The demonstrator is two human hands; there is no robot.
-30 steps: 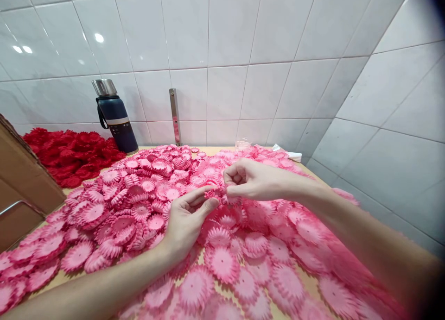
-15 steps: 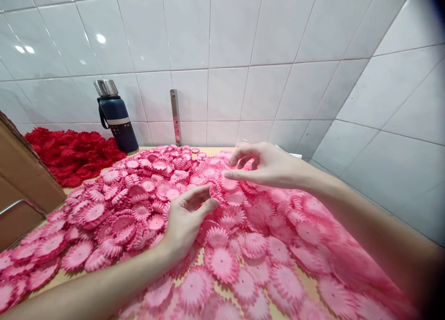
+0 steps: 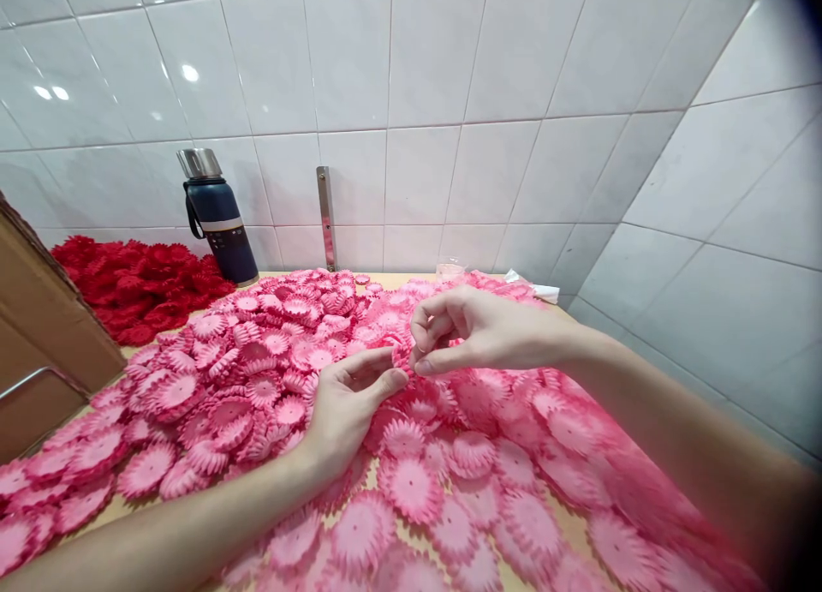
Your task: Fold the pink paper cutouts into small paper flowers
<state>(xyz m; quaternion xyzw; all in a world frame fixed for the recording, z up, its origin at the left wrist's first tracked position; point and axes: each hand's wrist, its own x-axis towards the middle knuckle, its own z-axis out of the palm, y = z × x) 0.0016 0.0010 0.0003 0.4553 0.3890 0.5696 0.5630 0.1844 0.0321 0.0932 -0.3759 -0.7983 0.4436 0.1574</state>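
Observation:
Between thumb and fingertips, my left hand [image 3: 343, 412] holds a pink fringed flower piece [image 3: 402, 355] on its edge, above the pile. My right hand [image 3: 475, 328] is close against its right side, thumb and index finger pinched together. What that pinch holds, if anything, is too small to make out. Around and below both hands lie many pink fringed flower discs [image 3: 411, 487], pale in the middle and darker at the rim, some with a small dark hole at the centre.
A heap of red flower pieces [image 3: 141, 285] lies at the back left, beside a dark blue bottle [image 3: 222, 219]. A cardboard box [image 3: 48, 335] stands at the left edge. By the tiled wall [image 3: 424, 52] are a small clear cup [image 3: 450, 269] and white paper [image 3: 545, 293].
My right hand has come down and left, from above the pile to the flower piece in my left hand. My left hand has hardly moved.

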